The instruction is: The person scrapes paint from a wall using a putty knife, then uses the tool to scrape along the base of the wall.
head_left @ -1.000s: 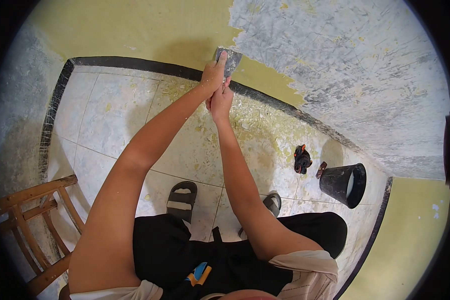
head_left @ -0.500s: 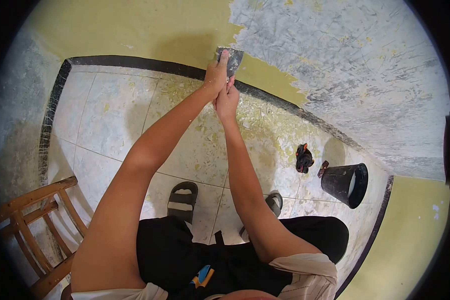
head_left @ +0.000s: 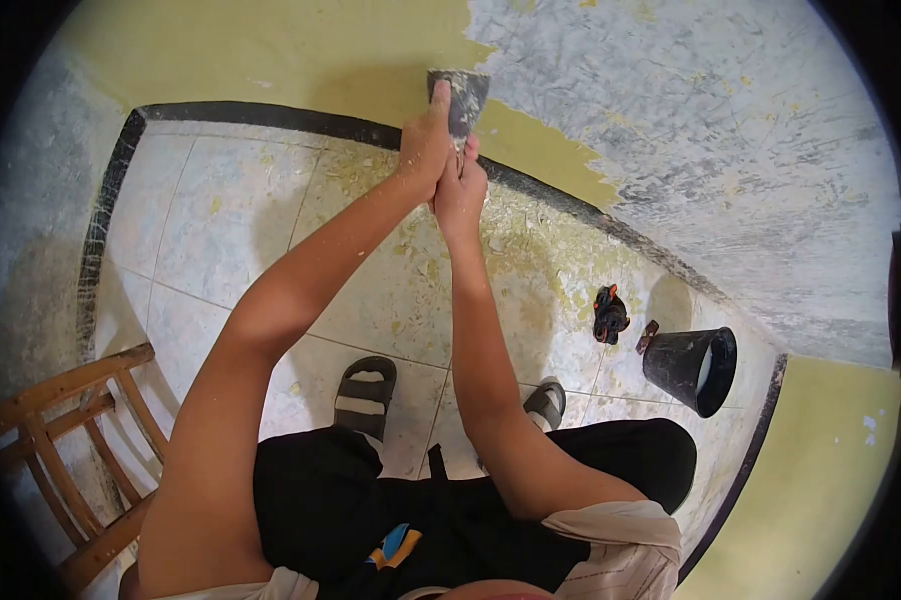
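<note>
A: Right, logging the head view. Both hands meet at top centre of the frame. My left hand (head_left: 425, 150) is wrapped round the scraper (head_left: 458, 100), forefinger laid along the blade's back; my right hand (head_left: 460, 188) is closed on the handle just below it.

B: Why the doubled grip?

A: My guess: the finger on the blade presses it flat to the wall, and the lower hand drives it. The blade's edge sits where the yellow paint (head_left: 300, 50) meets the bare grey plaster (head_left: 690, 110).

B: What's around?

A: Paint flakes (head_left: 530, 250) lie scattered on the tiled floor (head_left: 230, 230) beneath the scraped stretch, likely where they dropped. A black bucket (head_left: 692, 368) stands at lower right near the wall, with a small black-and-orange object (head_left: 608, 314) beside it. A wooden chair (head_left: 65, 440) sits at lower left.

B: Any writing?

A: None readable. There's a blue-and-orange mark on the black shorts (head_left: 395, 545), with no letters I can make out.
</note>
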`<state>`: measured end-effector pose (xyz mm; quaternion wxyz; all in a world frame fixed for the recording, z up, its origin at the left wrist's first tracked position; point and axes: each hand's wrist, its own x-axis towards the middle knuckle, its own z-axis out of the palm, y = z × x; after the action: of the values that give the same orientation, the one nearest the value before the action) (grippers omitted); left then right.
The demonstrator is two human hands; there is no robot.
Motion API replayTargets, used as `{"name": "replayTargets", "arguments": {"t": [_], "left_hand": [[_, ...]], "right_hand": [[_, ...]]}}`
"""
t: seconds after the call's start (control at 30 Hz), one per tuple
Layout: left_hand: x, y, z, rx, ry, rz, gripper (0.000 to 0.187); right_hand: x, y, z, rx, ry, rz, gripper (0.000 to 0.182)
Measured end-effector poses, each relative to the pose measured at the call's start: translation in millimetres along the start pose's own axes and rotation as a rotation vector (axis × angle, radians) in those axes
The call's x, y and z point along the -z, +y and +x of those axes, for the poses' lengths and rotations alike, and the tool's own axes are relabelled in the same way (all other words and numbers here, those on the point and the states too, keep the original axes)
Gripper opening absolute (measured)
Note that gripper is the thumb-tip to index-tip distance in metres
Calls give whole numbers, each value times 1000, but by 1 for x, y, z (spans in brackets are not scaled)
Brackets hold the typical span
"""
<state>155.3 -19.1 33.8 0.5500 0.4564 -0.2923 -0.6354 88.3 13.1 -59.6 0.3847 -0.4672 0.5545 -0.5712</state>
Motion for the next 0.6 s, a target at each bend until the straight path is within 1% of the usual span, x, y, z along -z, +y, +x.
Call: {"name": "replayTargets", "arguments": {"t": [0.03, 0.1, 0.13, 0.17, 0.2, 0.23, 0.3, 0.37, 0.43, 0.53, 0.6], "left_hand": [[6, -3, -12, 0, 7, 2, 64], [17, -4, -26, -36, -134, 96, 63], [24, -11, -24, -81, -167, 168, 61], [31, -19, -23, -83, -172, 172, 61], [32, -16, -35, -93, -182, 250, 60], [33, -13, -41, -105, -192, 326, 59], [36, -20, -41, -114, -219, 348, 58], [42, -29, -34, -121, -242, 366, 57], [47, -28, -25, -74, -302, 537, 55], [39, -20, -22, -31, -337, 480, 57], [35, -24, -11, -40, -330, 435, 56]], "right_hand": [[-3, -6, -13, -3, -6, 3, 47], [-5, -20, -36, -61, 25, 253, 41], [-3, -20, -43, -56, 27, 258, 41], [0, -20, -49, -102, -37, 319, 42], [2, -16, -55, -149, -102, 378, 45], [4, -12, -58, -144, -99, 382, 45], [6, -10, -62, -306, -119, 458, 50], [6, -10, -65, -316, -113, 469, 52], [8, -10, -67, -333, -108, 476, 54], [11, -9, -60, -332, -112, 440, 55], [11, -10, -49, -301, -73, 409, 55]]}}
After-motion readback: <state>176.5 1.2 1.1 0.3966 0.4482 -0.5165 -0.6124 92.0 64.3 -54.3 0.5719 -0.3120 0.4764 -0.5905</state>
